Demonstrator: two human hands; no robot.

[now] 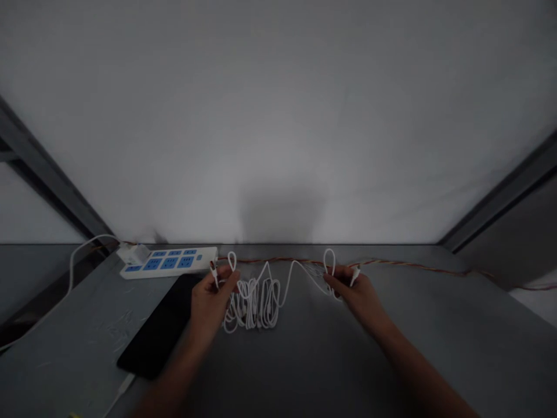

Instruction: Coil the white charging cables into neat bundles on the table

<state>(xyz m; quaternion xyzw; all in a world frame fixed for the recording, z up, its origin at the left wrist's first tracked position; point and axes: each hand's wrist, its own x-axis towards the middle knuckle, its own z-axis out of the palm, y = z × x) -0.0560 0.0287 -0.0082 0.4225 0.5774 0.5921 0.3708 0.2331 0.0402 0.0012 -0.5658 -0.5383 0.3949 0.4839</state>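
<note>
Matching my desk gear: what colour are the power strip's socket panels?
Blue panels on a white power strip, seen in the head view.

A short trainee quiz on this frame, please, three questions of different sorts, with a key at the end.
1. True or false: the coiled white cables lie between the left hand and the right hand.
2. Short answer: what colour are the socket panels on the power strip?
3. Multiple choice: which hand is nearer the black flat device? A) the left hand B) the right hand

Key: 1 true; 2 blue; 3 A.
</note>
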